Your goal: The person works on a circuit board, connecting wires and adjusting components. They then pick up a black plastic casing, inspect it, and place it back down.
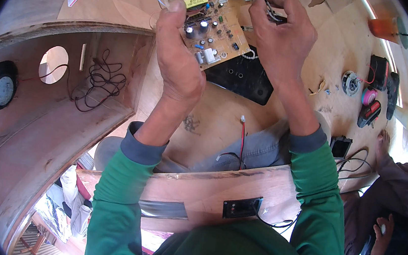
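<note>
A tan circuit board [224, 32] with capacitors and a yellow transformer [196, 1] is held up at the top middle. My left hand [177, 50] grips its left edge, the thumb near the transformer. My right hand [285, 41] is closed at the board's right side, pinching a dark and white wire bundle [271, 14] that ends in a small white connector. Under the board lies a black panel [244, 77] with holes. A red and black wire lead [243, 136] with a white plug stands up near my lap.
At left is an open wooden box [27, 109] with a round speaker [3, 85] and coiled dark cable [104, 82]. A wooden panel with a black terminal plate [242, 207] crosses my lap. At right lie tools, pink tape [368, 97], an orange cup [388, 30] and another person's hand [382, 238].
</note>
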Demonstrator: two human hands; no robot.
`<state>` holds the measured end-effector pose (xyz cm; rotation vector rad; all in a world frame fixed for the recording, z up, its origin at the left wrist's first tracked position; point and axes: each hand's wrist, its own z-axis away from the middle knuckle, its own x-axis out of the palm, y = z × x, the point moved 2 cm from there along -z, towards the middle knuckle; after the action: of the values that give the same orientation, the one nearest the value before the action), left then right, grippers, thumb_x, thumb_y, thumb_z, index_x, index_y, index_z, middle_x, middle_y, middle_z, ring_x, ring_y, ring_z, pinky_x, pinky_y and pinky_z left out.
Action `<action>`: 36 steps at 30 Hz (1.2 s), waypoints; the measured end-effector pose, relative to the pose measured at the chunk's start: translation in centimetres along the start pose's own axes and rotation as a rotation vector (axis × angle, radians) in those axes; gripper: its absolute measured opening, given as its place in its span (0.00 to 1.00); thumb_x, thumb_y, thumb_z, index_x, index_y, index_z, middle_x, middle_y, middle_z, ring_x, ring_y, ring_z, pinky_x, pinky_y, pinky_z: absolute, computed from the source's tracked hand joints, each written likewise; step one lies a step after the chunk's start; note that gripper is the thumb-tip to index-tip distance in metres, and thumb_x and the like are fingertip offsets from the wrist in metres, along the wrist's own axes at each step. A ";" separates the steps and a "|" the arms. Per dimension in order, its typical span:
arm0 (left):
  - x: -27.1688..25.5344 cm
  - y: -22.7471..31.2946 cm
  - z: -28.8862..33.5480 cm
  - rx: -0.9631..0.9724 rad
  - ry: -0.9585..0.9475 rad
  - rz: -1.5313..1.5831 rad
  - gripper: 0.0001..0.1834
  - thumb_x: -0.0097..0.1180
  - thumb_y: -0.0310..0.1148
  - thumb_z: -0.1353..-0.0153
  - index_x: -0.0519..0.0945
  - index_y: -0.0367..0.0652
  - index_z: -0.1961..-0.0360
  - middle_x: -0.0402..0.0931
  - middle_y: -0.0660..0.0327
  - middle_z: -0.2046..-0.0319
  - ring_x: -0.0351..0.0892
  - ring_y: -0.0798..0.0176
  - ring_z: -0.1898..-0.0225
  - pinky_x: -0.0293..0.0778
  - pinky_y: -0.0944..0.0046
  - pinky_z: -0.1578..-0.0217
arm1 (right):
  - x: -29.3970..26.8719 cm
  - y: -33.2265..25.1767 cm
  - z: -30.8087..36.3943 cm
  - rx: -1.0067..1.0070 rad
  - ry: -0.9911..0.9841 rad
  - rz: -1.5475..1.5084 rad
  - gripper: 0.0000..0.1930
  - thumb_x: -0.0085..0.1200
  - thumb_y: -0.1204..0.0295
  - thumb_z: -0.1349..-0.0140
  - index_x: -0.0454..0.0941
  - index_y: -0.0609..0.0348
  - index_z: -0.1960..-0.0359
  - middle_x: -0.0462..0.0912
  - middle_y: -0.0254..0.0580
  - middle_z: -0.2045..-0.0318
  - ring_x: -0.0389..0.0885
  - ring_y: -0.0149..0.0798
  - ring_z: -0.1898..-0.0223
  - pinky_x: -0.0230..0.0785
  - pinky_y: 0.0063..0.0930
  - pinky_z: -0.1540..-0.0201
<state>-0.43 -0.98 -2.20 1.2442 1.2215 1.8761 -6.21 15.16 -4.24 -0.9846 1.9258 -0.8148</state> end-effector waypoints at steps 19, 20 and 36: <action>-0.3 1.7 -1.1 0.165 0.126 -0.361 0.31 0.45 0.51 0.11 0.85 0.29 0.52 0.82 0.62 0.62 0.75 0.70 0.60 0.74 0.66 0.55 | -1.1 -3.5 0.6 -0.449 -0.202 -0.103 0.19 0.74 0.85 0.47 0.93 0.54 0.53 0.84 0.38 0.58 0.78 0.43 0.57 0.74 0.37 0.55; -0.2 1.8 -1.0 0.155 0.116 -0.369 0.31 0.45 0.51 0.11 0.85 0.29 0.51 0.82 0.62 0.62 0.75 0.70 0.60 0.74 0.66 0.56 | -0.9 -3.6 0.8 -0.431 -0.219 -0.112 0.20 0.74 0.85 0.48 0.93 0.54 0.52 0.84 0.38 0.59 0.77 0.43 0.57 0.74 0.36 0.55; -0.6 1.9 -0.7 0.063 0.064 -0.216 0.25 0.49 0.46 0.12 0.83 0.31 0.40 0.88 0.58 0.52 0.88 0.70 0.56 0.85 0.64 0.54 | -1.2 -3.1 0.4 -0.443 -0.181 -0.157 0.16 0.74 0.83 0.47 0.88 0.57 0.57 0.83 0.43 0.59 0.81 0.50 0.58 0.74 0.43 0.55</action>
<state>-0.74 -2.55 -0.86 1.0445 1.3999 1.7435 -4.36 14.61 -1.45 -1.4368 1.9249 -0.3672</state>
